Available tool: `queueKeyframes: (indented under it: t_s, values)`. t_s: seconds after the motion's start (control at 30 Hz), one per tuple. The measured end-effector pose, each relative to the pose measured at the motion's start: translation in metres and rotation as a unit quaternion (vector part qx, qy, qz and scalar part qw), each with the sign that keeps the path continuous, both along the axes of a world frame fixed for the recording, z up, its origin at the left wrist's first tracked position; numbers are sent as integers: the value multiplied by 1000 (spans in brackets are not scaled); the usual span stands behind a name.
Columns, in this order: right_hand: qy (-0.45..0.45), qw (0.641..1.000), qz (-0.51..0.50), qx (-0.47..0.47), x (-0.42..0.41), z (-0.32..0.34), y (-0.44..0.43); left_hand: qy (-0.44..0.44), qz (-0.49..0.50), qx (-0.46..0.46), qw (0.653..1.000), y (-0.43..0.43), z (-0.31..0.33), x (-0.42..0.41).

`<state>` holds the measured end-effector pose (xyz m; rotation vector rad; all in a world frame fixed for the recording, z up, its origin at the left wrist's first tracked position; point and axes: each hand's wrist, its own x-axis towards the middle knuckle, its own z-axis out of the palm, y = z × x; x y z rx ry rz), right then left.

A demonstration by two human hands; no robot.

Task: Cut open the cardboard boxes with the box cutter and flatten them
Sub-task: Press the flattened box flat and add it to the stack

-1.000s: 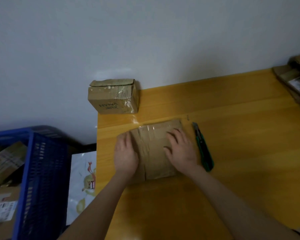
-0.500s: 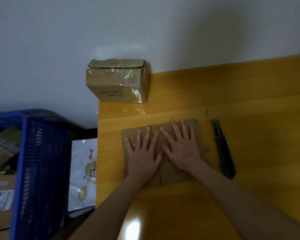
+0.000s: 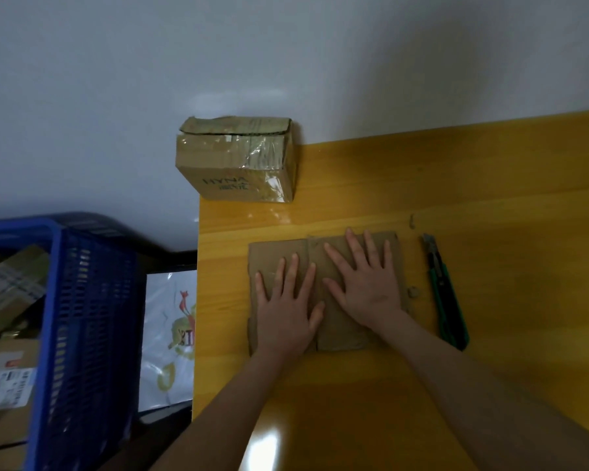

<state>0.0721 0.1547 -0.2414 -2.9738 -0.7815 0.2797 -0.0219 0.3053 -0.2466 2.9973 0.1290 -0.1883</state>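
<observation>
A flattened brown cardboard box lies on the yellow wooden table. My left hand presses flat on its left half, fingers straight and spread. On its right half my right hand presses down the same way. The green box cutter lies on the table just right of the flattened box, untouched. A taped, still closed cardboard box stands at the table's far left corner against the wall.
A blue plastic crate holding cardboard stands on the floor to the left, with a white printed bag between it and the table. Small cardboard scraps lie beside the flattened box. A white wall runs behind the table.
Both hands went from curled at the box's sides to pressing flat on top with straight fingers. The box now lies flat. The view shifted, bringing the taped box closer.
</observation>
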Motion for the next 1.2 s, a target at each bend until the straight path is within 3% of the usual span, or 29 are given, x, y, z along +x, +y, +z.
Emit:
queueKeyframes:
  t_s: [0.23,0.47,0.93,1.07,1.2]
  values:
    - [11,999,-31,10,-26,1,-5,31,27,17,999,-4,2,-12]
    - [3,1000,-13,2,-36,-3,-10,8,27,14,999,-4,-1,-11]
    - [63,997,-32,21,-40,20,-15,24,30,26,999,-4,4,-14]
    - [104,987,-123,10,-47,40,-17,56,25,12,998,-8,10,-19]
    - [188,939,-260,123,-55,55,-33,87,68,-13,994,-17,19,-29]
